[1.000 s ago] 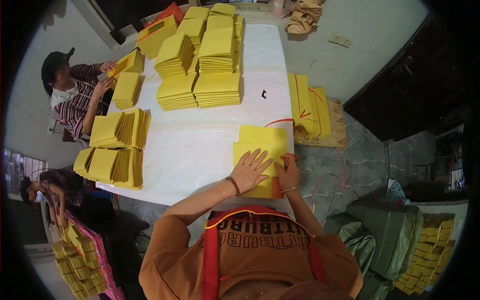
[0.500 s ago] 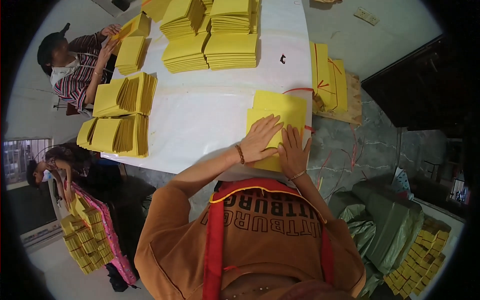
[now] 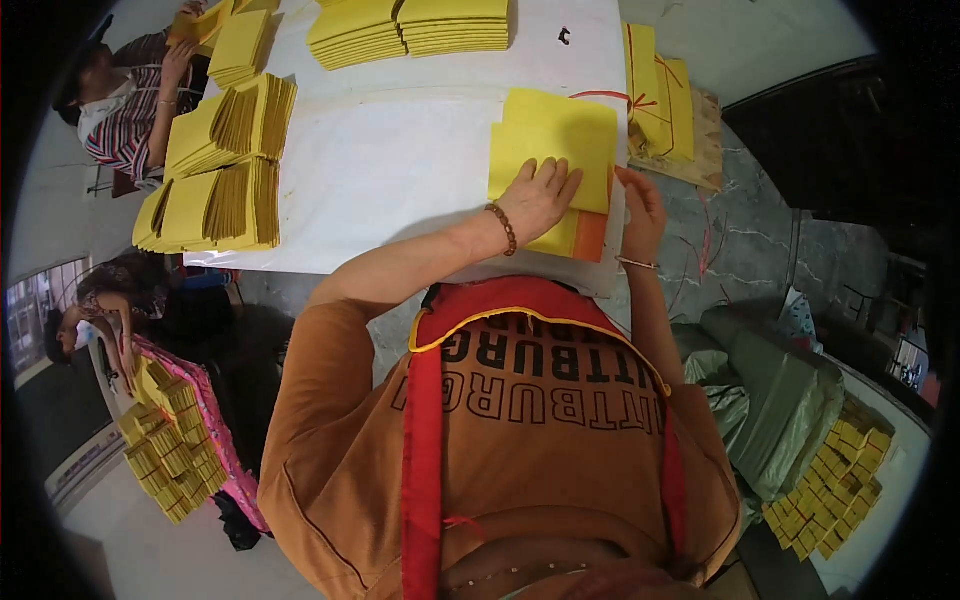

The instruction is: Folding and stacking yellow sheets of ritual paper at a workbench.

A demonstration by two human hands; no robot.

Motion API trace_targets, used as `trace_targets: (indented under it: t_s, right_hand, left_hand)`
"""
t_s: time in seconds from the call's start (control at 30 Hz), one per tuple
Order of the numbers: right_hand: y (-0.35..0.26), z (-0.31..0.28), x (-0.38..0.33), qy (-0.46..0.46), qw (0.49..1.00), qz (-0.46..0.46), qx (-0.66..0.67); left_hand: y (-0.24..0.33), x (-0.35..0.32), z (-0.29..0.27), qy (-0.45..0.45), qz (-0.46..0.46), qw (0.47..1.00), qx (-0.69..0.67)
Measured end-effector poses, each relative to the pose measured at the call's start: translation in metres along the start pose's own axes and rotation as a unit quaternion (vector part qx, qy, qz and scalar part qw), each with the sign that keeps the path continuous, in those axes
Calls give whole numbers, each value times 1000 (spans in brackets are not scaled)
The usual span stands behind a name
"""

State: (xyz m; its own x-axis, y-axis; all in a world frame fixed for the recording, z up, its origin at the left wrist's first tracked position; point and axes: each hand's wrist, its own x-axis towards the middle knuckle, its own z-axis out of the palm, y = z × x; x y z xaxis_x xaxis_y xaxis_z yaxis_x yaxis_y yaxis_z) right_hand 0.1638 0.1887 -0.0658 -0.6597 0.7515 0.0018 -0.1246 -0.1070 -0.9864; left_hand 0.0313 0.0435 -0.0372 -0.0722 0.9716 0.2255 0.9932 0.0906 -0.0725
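Yellow paper sheets (image 3: 550,130) lie layered near the right edge of the white-covered table. My left hand (image 3: 540,198) rests flat on the top sheet, fingers stretched out. At the right edge of the sheets, my right hand (image 3: 643,208) has its fingers bent, and the fingertips appear to pinch the edge of the top sheet. An orange piece (image 3: 590,237) shows below the sheet's near right corner, beside a yellow part that sticks out under my left hand.
Folded yellow paper stacks (image 3: 240,160) stand along the table's left side, and more stacks (image 3: 455,30) at the far side. Tied yellow bundles (image 3: 672,105) sit on a board to the right. A person in a striped top (image 3: 135,105) handles yellow pieces; another person (image 3: 125,300) bends over bundles at left.
My right hand has left its flat place on the paper for the right edge, its fingers now bent. The orange piece has come into sight. The whole view has shifted, so the table sits higher.
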Motion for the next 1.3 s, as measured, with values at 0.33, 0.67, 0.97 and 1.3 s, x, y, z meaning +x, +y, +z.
trace_targets:
  t_s: [0.33, 0.67, 0.97, 1.3]
  right_hand:
    - [-2, -5, -29, 51, 994, -13, -99]
    - [-23, 13, -25, -86, 880, -245, -397]
    - [-7, 11, -24, -163, 827, -258, -472]
    - [8, -10, -15, -201, 931, -135, -274]
  left_hand:
    - [-112, -79, -18, 175, -130, 973, -72]
    - [-134, -160, 28, -62, -154, 981, -96]
    - [-80, -88, -6, 55, -22, 975, -213]
    - [-22, -50, -35, -17, 112, 954, -277]
